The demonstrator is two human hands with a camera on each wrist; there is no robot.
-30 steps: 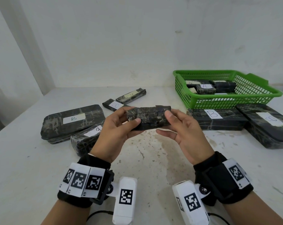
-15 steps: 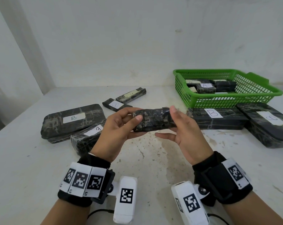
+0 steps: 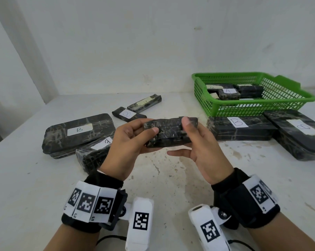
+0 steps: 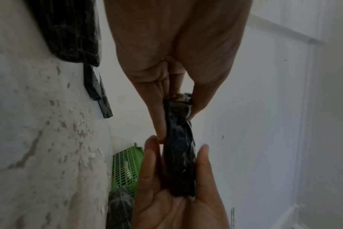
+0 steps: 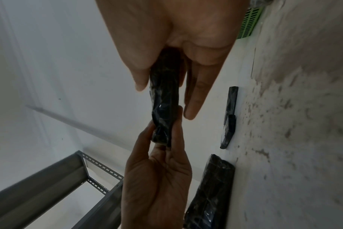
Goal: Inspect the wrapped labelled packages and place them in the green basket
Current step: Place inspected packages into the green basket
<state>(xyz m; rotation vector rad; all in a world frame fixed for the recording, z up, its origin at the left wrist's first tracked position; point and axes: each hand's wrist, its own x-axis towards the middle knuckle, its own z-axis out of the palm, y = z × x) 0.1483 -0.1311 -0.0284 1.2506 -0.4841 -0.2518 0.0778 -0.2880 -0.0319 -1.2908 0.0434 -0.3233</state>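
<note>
A small dark wrapped package (image 3: 169,132) is held above the table between both hands, with no label showing on the side facing me. My left hand (image 3: 133,140) pinches its left end with thumb on the near face. My right hand (image 3: 194,140) grips its right end, thumb over the top. The wrist views show the same package (image 4: 179,147) (image 5: 163,99) edge-on between the fingers. The green basket (image 3: 288,105) stands at the back right with several labelled packages (image 3: 228,93) inside.
More wrapped packages lie on the white table (image 3: 153,178): a large one marked B (image 3: 77,133) and a smaller one (image 3: 93,153) at left, two small ones (image 3: 135,110) behind, and two large ones (image 3: 243,126) (image 3: 301,133) in front of the basket. A metal shelf frame (image 5: 49,186) stands beyond.
The package has been turned in my hands. A second ago it showed a broad face, half a second ago its narrow edge, and now a broad face again.
</note>
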